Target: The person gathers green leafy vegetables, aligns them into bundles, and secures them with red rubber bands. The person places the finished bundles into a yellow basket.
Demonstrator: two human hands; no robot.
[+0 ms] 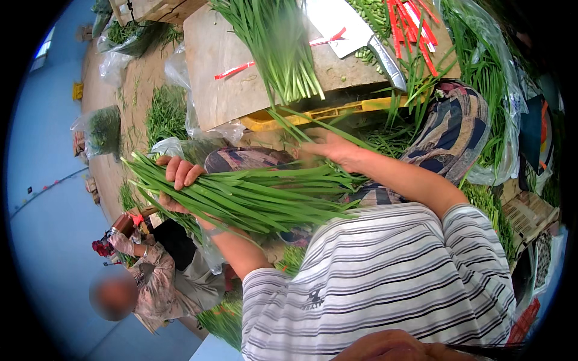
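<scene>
My left hand (180,173) is closed around a thick bunch of green garlic chives (253,194). Their pale cut ends point up to the left, and the leaf tips spread across my lap. Above those tips is my right hand (332,146), its fingers blurred, with a few loose chive leaves (289,124) running into its grip. In front of me another bundle of chives (289,54) lies on a wooden board (212,54), stems towards me. A red tie strip (234,71) passes under it. Right of it lies a cleaver with a metal handle (388,63).
Red strips (413,27) and chopped stem pieces (368,13) lie at the board's right. A yellow crate (325,113) is under the board. Chives in clear plastic (483,81) stand on the right. At left are a bagged heap (103,128) and a co-worker (158,280).
</scene>
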